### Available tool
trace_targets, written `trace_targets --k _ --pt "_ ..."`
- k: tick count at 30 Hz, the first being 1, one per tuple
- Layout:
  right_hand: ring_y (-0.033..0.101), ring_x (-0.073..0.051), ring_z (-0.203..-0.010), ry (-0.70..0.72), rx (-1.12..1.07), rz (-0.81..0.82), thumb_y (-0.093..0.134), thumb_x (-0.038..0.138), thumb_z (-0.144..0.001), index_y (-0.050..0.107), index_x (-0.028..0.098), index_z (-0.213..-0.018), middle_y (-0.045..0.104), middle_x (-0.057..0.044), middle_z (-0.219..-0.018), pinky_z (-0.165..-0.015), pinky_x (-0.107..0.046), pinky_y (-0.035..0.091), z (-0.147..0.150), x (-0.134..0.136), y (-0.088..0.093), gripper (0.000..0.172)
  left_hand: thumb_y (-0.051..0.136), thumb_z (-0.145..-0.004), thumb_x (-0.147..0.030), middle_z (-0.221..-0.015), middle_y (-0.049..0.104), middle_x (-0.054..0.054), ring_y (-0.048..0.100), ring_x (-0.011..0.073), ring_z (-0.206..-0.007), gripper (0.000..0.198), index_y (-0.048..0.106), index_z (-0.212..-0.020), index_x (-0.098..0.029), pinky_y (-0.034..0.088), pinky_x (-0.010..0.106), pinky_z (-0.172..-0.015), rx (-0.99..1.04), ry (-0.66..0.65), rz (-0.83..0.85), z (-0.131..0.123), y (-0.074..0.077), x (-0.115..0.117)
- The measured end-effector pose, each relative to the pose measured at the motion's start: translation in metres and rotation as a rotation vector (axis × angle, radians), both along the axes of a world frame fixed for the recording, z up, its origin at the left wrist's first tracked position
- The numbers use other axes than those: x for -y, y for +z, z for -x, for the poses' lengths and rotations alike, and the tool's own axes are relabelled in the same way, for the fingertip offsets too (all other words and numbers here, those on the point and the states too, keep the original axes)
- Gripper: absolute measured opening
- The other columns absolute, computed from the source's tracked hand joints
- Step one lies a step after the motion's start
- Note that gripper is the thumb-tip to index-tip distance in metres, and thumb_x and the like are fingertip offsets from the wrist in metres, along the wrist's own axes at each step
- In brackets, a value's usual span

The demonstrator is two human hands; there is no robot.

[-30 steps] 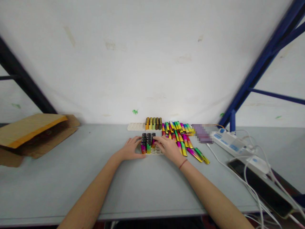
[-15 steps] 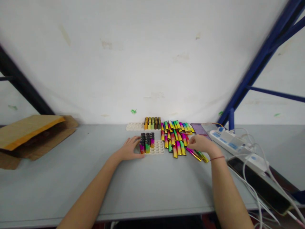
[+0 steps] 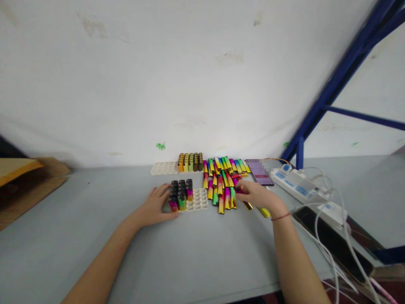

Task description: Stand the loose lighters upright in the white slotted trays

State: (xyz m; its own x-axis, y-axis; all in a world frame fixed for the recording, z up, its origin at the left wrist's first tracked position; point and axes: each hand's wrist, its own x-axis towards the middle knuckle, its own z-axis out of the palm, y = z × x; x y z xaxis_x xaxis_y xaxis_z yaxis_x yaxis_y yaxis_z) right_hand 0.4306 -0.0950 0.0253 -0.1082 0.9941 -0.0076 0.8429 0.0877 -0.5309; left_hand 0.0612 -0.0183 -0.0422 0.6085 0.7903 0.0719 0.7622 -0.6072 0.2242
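Left hand [image 3: 152, 207]: open, fingers [image 3: 160, 192] loosely spread, tips just beside the standing lighters.
Right hand [image 3: 257, 196]: fingers closed on a magenta-ended lighter [image 3: 238, 190] at the right edge of the pile (the hand hides most of that lighter).
Standing lighters [image 3: 181, 195]: upright in rows on the left part of a white tray [image 3: 198, 199], with round cells showing to their right.
Loose lighters [image 3: 220, 190]: rainbow-metallic, lying side by side between that tray and the right hand.
Far edge: a second white tray [image 3: 163, 168], with upright lighters [image 3: 190, 162] in orange, yellow, green and brown.
Right of the bench [image 3: 95, 253]: a blurred phone [image 3: 259, 172], a white power strip [image 3: 294, 182] and a dark phone [image 3: 332, 240].
Left end: a cardboard envelope [image 3: 19, 179].
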Motion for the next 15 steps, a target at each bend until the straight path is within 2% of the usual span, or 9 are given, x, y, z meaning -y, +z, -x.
trace_targets --k 3,5,7,9,11,12,15 --pt "0.05 -0.013 -0.063 0.047 -0.294 -0.173 0.05 0.033 -0.09 0.054 0.02 -0.095 0.053 0.003 -0.069 -0.059 -0.025 0.038 0.014 -0.004 -0.001 0.014 0.065 -0.072 -0.058 -0.147 0.043 0.022 0.037 0.0422 -0.137 0.076 0.052 -0.132 -0.013 0.025 0.062 -0.111 -0.002 -0.009 -0.008 0.001 0.0 0.002" --pt "0.05 -0.013 -0.057 0.026 -0.517 -0.153 0.042 0.039 -0.095 0.048 0.021 -0.11 0.052 0.005 -0.067 -0.056 -0.025 0.039 0.034 -0.008 -0.006 0.025 0.065 -0.072 -0.057 -0.146 0.045 0.02 0.038 0.0424 -0.136 0.075 0.051 -0.133 -0.017 0.027 0.062 -0.11 0.003 -0.016 -0.02 0.003 0.0 0.002" --pt "0.047 -0.012 -0.052 -0.018 -0.698 -0.137 0.041 0.046 -0.095 0.046 0.022 -0.114 0.052 0.006 -0.066 -0.051 -0.024 0.037 0.056 -0.014 -0.015 0.032 0.065 -0.07 -0.057 -0.145 0.047 0.019 0.039 0.0429 -0.135 0.074 0.052 -0.133 -0.019 0.029 0.062 -0.11 0.003 -0.02 -0.025 0.004 -0.001 0.002" --pt "0.043 -0.011 -0.051 -0.102 -0.794 -0.176 0.046 0.054 -0.091 0.054 0.021 -0.096 0.046 0.006 -0.061 -0.049 -0.023 0.034 0.077 -0.02 -0.026 0.034 0.063 -0.071 -0.058 -0.145 0.046 0.02 0.039 0.0432 -0.135 0.074 0.052 -0.133 -0.018 0.029 0.062 -0.11 -0.002 -0.021 -0.019 0.004 -0.001 0.001" --pt "0.038 -0.011 -0.048 -0.171 -0.863 -0.147 0.035 0.062 -0.092 0.048 0.021 -0.066 0.037 0.005 -0.052 -0.046 -0.024 0.03 0.093 -0.025 -0.037 0.05 0.061 -0.072 -0.06 -0.146 0.045 0.021 0.039 0.0431 -0.136 0.075 0.052 -0.134 -0.017 0.029 0.061 -0.111 -0.006 -0.02 -0.012 0.005 -0.002 0.001" --pt "0.037 -0.012 -0.047 -0.2 -0.854 -0.138 0.029 0.063 -0.093 0.043 0.022 -0.06 0.035 0.004 -0.049 -0.045 -0.025 0.03 0.097 -0.027 -0.043 0.055 0.061 -0.072 -0.061 -0.146 0.045 0.021 0.038 0.0429 -0.136 0.076 0.051 -0.134 -0.017 0.029 0.061 -0.111 -0.006 -0.017 -0.011 0.005 -0.003 0.001" --pt "0.045 -0.016 -0.052 -0.248 -0.739 -0.182 0.032 0.059 -0.094 0.049 0.023 -0.063 0.04 0.001 -0.051 -0.047 -0.026 0.034 0.103 -0.031 -0.06 0.05 0.062 -0.07 -0.064 -0.145 0.047 0.018 0.039 0.0424 -0.136 0.079 0.052 -0.135 -0.02 0.028 0.06 -0.112 -0.001 -0.003 -0.02 0.006 -0.005 0.0"
